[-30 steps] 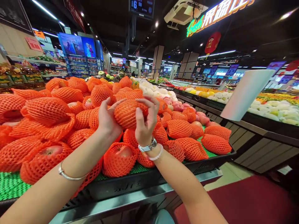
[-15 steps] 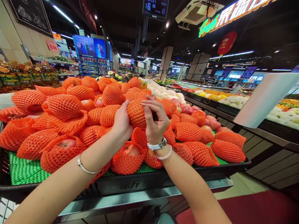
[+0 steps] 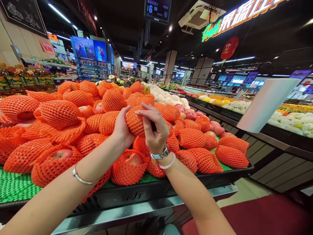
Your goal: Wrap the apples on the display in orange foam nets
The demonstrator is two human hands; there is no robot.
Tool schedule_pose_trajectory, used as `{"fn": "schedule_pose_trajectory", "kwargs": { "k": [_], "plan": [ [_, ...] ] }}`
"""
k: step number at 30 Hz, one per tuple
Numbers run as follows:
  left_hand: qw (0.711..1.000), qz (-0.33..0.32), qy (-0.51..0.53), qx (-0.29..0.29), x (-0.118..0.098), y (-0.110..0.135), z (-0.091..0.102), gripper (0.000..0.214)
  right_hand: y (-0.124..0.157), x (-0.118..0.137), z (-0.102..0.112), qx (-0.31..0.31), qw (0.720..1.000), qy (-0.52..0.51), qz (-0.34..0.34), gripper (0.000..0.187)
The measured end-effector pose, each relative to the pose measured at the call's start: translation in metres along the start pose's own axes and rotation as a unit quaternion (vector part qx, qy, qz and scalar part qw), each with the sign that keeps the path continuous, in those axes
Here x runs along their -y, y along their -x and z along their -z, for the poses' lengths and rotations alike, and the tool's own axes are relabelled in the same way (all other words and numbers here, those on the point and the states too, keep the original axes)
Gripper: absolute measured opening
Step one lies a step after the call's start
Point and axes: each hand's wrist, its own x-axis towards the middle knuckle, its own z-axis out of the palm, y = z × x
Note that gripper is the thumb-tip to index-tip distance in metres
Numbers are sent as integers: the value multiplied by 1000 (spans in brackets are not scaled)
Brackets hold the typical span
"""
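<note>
Between my two hands is an apple in an orange foam net (image 3: 135, 122), raised over the heap. My left hand (image 3: 122, 129) cups its left side, fingers mostly hidden behind it. From the right, my right hand (image 3: 155, 127) bends its fingers over the net's right end, thumb and fingertips against it. Around and below lie several more netted apples (image 3: 60, 113), piled on a green mat (image 3: 17, 182) in a black tray (image 3: 137, 195). One apple (image 3: 134, 159) shows its red skin through an open net just beneath my hands.
Bare red apples (image 3: 192, 114) and white-netted fruit (image 3: 168, 95) sit behind at the right. A roll of white bags (image 3: 267, 106) stands at the right. Oil bottles (image 3: 26, 76) line the left. A metal edge (image 3: 122, 215) runs along the front.
The whole view has shifted, so the stand appears a little further left. Both hands remain on the netted apple, the right hand's fingers bent slightly more over its end.
</note>
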Motion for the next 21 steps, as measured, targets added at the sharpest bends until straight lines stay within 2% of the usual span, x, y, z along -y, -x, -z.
{"fn": "schedule_pose_trajectory", "kwargs": {
  "k": [3, 5, 7, 9, 11, 13, 21],
  "plan": [
    [1000, 16, -17, -21, -2, 1, -1, 19, -3, 1, 1, -5, 998, 56, -7, 27],
    [999, 5, -25, -26, -2, -1, 1, 15, -4, -2, 1, -14, 995, 90, -47, 37],
    [999, -10, -27, -27, 0, -5, 3, 15, -4, -6, 0, -9, 993, 68, -94, 45],
    [999, -9, -23, -28, 1, -9, 6, 16, -4, -11, -2, 5, 993, 18, -120, 36],
    [1000, -1, -11, -28, 2, -11, 8, 18, -4, -12, -4, 11, 992, -18, -122, 23],
    [1000, 0, 8, -28, 2, -10, 8, 20, -5, -11, -4, 5, 993, -34, -113, 17],
    [999, 13, 44, -29, 1, -7, 9, 24, -5, -6, -6, -9, 994, -64, -88, 20]
  ]
}}
